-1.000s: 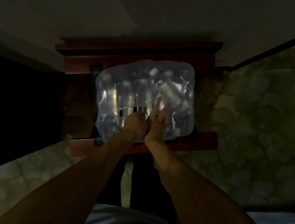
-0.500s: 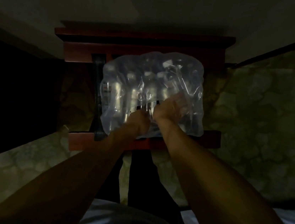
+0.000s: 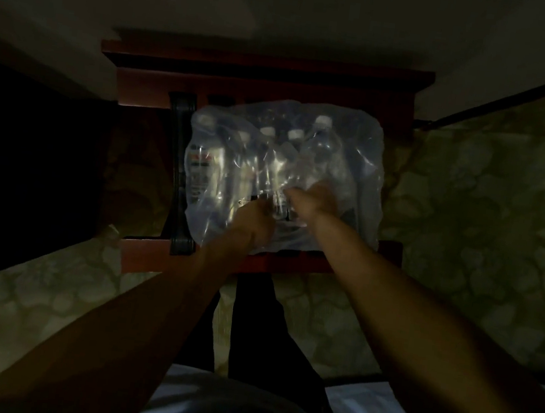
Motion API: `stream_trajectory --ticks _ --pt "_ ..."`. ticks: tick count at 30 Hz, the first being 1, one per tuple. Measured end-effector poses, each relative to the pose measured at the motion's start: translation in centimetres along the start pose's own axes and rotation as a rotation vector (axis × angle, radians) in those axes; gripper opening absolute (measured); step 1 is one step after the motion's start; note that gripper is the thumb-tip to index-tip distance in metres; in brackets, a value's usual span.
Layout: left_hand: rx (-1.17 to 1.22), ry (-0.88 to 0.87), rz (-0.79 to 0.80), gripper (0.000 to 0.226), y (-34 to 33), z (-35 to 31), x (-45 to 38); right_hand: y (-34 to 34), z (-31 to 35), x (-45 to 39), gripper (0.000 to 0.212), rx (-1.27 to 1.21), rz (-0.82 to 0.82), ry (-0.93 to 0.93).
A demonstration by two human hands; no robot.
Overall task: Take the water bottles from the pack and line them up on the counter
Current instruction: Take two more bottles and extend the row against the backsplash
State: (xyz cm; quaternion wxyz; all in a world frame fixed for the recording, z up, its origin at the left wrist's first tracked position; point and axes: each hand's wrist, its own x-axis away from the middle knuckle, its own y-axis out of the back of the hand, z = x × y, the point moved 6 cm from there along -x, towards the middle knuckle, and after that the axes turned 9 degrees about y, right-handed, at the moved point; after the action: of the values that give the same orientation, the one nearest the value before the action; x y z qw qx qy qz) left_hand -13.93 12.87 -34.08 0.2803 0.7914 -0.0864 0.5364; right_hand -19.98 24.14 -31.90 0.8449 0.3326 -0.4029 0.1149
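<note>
The right hand (image 3: 316,199) has moved right, fingers clamped on the clear plastic-wrapped pack of water bottles (image 3: 346,153); left hand (image 3: 255,219) fingers also pinch it, on the red-brown wooden bench (image 3: 291,265).

No text can be read anywhere in this dim view. The leftmost water bottle (image 3: 204,167) inside the clear plastic pack (image 3: 365,169) carries a label (image 3: 200,171) with red and green bands and some dark print, but the lettering is too blurred and small to make out. Dark patches on the bottles nearer the middle are equally illegible.
</note>
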Motion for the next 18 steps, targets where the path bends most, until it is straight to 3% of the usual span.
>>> stream_trajectory --ticks 4,7,12,18 --pt "-0.036 -0.03 0.024 0.044 -0.5 -0.5 -0.2 0.1 0.8 2.4 0.017 -0.301 0.067 -0.066" --pt "-0.147 -0.062 -0.016 0.05 -0.6 -0.5 -0.5 0.4 0.6 4.4 0.026 -0.275 0.142 -0.087" --pt "-0.385 -0.102 -0.102 0.032 -0.8 -0.5 -1.1 2.2 -0.3 6.7 0.042 -0.191 0.209 -0.003" --pt "-0.64 -0.11 -0.164 0.033 -1.0 -0.8 -1.2 5.1 -1.1 7.0 0.008 -0.187 0.194 0.063"
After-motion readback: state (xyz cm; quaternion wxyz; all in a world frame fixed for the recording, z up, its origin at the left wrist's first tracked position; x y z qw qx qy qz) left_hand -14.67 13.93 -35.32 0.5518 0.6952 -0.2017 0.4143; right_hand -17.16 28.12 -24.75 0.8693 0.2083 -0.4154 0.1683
